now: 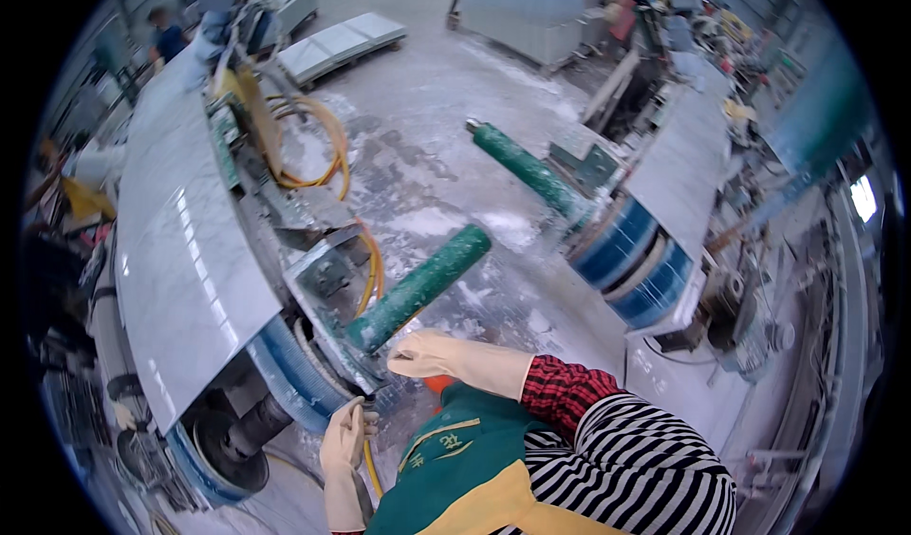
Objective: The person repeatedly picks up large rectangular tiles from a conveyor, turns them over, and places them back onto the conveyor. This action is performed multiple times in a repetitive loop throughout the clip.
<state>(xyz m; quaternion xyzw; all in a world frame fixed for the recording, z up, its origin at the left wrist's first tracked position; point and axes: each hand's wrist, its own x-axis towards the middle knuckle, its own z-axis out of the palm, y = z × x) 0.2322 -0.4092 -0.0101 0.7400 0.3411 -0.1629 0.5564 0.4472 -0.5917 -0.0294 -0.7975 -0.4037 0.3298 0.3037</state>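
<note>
The green roller [418, 288] — the near one, a long cylinder wrapped in a rough, speckled green cover — juts out from the machine frame between the two stone lines, its inner end seated in the metal bracket [327, 274] just beside the blue-ribbed drum [299, 374]. Starting at my far left, the grey marble slab [185, 250] lies glossy on the conveyor; I judge it heavy, stiff and brittle at the edges, nothing I would shift by hand. Below it, my left hand [343, 437] in its pale rubber glove is curled narrowly around something by the yellow hose [370, 464] under the drum — I cannot tell exactly what it grips. Moving right, my right hand [432, 353], also gloved, rests with the fingers closed and flat against the lower end of the roller, touching it near the bracket rather than wrapped round it. The roller looks to me rigid and fairly heavy, steel under a grippy coating, so wet gloves should not slip much; I would take it with both hands, one close to the seated end and one nearer the free tip, since it would tip hard if held at one end only. Further right a second green roller [527, 169] points up from the other machine, beside another slab [678, 165] and blue drums [631, 255]
</note>
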